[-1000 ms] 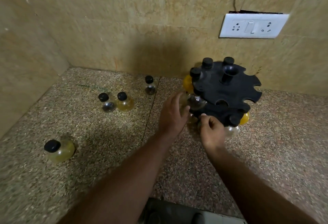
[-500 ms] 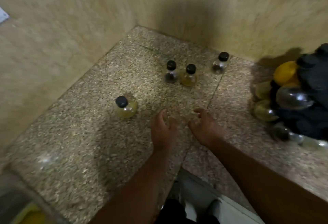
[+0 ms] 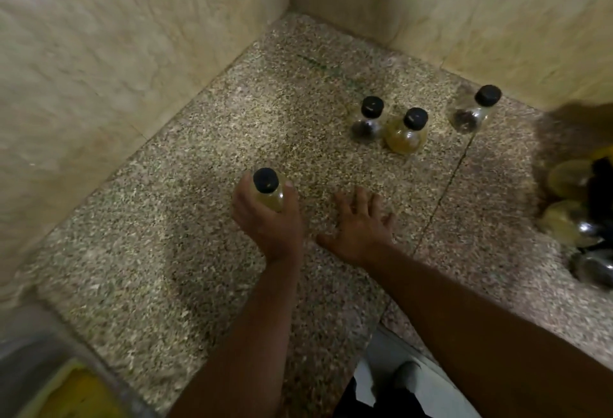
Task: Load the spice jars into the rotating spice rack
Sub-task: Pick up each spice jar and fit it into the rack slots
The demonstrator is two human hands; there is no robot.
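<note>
With the left hand wrapped round a yellow jar on the counter, thumb on one side and fingers on the other, the pick looks under way. Jar upright, black cap clear of the hand; whether its base is off the stone cannot be told. Right hand empty, fingers spread, palm down low over the counter just beside the left; contact with the surface not certain.

Three more jars wait near the back wall: a dark jar touching or almost touching a second yellow jar, and another dark jar apart to their right.

Spice rack sits at the right edge of view, well apart from the held jar.

Risks, as judgement:
- Jar body round and smooth; a grip low on the bulge could let it slip or roll out on lifting.
- Carrying it across to the rack passes near the waiting three; a sweep of the forearm could knock them over.
- Rack turns freely, so pushing a jar into a slot one-handed may spin it instead of seating the jar.

Hard to read:
- Rack cut off by the frame and blurred; free slots cannot be counted.
- Jar contents unclear beyond colour.
- Bottom left, a grey edge with something yellow, unidentified.
</note>
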